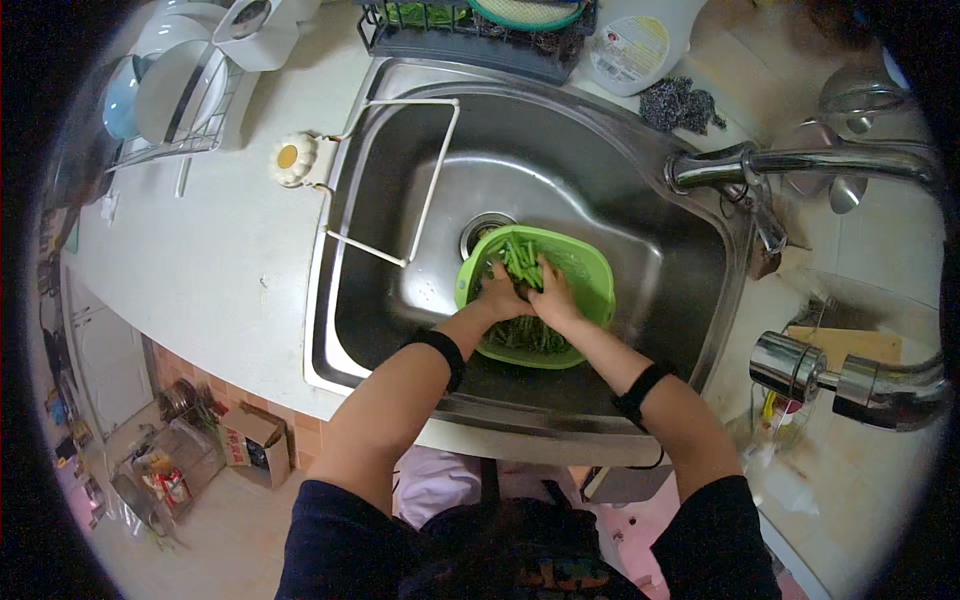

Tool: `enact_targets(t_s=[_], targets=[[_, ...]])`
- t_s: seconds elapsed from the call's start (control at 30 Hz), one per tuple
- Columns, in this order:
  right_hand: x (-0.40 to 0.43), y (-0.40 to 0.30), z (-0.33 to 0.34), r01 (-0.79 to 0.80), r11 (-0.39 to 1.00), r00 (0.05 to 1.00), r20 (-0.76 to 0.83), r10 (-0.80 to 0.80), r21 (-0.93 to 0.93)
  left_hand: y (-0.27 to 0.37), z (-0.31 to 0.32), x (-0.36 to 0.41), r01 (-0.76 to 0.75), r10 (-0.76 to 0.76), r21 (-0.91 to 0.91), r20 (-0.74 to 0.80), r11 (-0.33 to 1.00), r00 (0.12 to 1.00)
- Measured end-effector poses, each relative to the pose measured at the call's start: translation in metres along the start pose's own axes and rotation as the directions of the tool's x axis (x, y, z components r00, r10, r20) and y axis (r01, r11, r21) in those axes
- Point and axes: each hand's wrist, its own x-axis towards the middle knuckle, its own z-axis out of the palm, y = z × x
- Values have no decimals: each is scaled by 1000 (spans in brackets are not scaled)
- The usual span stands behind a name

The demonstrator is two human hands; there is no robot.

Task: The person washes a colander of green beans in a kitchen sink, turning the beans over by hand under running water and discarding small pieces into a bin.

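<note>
A light green plastic basin [600, 279] stands in the stainless steel sink [510, 120], close to the drain. Green vegetable stems [520, 255] lie inside it, with darker, thinner stems toward its near side. Both hands reach into the basin. My left hand [504, 294] and my right hand [553, 292] cup a bunch of the stems between them, thumbs close together. The lower parts of the fingers are hidden by the stems and the basin.
A white wire rack [431, 184] hangs over the sink's left part. The chrome faucet [825, 161] arches along the right, its spout end [787, 366] low down. Behind stand a dark dish rack [472, 56] and a plastic bottle [637, 45]; dishes [184, 90] fill a rack at upper left.
</note>
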Motion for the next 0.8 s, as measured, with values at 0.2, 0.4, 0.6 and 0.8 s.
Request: enact_targets(t_s=[0.2,0.4,0.6,0.8], targets=[[-27,5,-16,101,904,964,185,-192,416,-52,28,32,-63,89,220,-109,973,990],[-49,25,-51,254,935,880,343,-330,247,2,-7,-22,-150,159,167,-45,975,986],[-20,36,-34,44,998,981,-186,-52,-47,37,-24,-69,-32,85,497,-85,867,993],[19,-1,0,34,999,991,-126,-37,-25,54,-37,-68,-79,122,284,-137,956,983]])
